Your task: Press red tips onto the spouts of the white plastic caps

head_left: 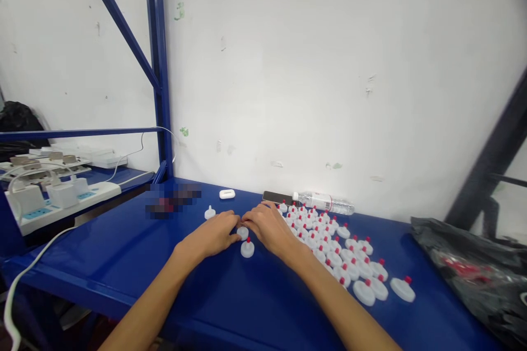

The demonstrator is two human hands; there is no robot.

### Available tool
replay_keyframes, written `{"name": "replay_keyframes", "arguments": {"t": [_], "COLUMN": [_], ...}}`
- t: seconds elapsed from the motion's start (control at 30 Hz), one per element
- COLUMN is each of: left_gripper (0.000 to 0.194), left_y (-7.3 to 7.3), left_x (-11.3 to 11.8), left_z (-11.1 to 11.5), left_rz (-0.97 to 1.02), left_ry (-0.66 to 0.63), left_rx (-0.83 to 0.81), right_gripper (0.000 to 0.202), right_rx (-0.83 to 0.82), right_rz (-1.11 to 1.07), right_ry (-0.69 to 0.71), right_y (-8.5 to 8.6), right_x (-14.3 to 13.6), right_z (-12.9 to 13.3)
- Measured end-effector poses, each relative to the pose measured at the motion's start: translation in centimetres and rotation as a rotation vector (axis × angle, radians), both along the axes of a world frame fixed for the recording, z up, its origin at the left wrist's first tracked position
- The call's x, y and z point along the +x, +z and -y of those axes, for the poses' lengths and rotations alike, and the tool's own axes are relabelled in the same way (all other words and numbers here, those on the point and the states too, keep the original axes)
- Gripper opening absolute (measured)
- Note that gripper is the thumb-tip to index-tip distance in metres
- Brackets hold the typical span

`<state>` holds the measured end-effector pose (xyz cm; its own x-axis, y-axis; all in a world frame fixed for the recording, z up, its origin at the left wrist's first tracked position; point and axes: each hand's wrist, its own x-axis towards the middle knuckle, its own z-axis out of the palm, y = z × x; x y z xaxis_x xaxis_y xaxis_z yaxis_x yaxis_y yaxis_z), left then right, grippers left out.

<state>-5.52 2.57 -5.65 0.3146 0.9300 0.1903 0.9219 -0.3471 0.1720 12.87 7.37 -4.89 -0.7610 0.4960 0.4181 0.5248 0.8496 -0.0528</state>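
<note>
My left hand (217,235) is closed on a round white nozzle cap (244,233), thumb and fingers at its left side. My right hand (267,228) meets it from the other side, fingers pinched together over the cap's top; what they grip there is hidden. Just in front of both hands, a white nozzle cap with a red tip (247,250) stands upright on the blue table (230,296). Left of my left hand stands a white cap without a red tip (209,212). Many red-tipped white caps (364,292) crowd the table to the right of my right hand.
Along the wall lie a white earbud case (226,194), a dark phone (276,197) and a clear plastic bottle (325,202). A grey plastic bag (465,269) occupies the right end. Power strips with white chargers (63,196) are at left, beside a blue metal post (160,66).
</note>
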Motion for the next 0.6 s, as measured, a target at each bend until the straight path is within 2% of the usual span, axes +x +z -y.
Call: {"name": "replay_keyframes", "arguments": {"t": [0.13, 0.33, 0.4, 0.53, 0.6], "left_gripper": [0.021, 0.012, 0.01, 0.015, 0.017], "left_y": [0.1, -0.1, 0.1, 0.9, 1.6], "left_x": [0.4, 0.9, 0.9, 0.8, 1.0], "left_z": [0.2, 0.2, 0.3, 0.4, 0.6], "left_rz": [-0.022, -0.049, -0.045, -0.011, 0.016], "left_ry": [0.014, 0.023, 0.035, 0.096, 0.117], "left_rx": [0.014, 0.035, 0.053, 0.126, 0.177], "right_gripper": [0.025, 0.022, 0.021, 0.006, 0.017], "right_rx": [0.014, -0.026, -0.095, -0.351, -0.416], "right_rz": [0.02, -0.015, -0.113, -0.436, -0.58], "right_ry": [-0.025, -0.003, 0.026, 0.06, 0.02], "right_y": [0.0, -0.3, -0.5, -0.8, -0.7], "right_x": [-0.2, -0.3, -0.4, -0.7, -0.7], "right_z": [0.0, 0.0, -0.2, -0.7, -0.8]}}
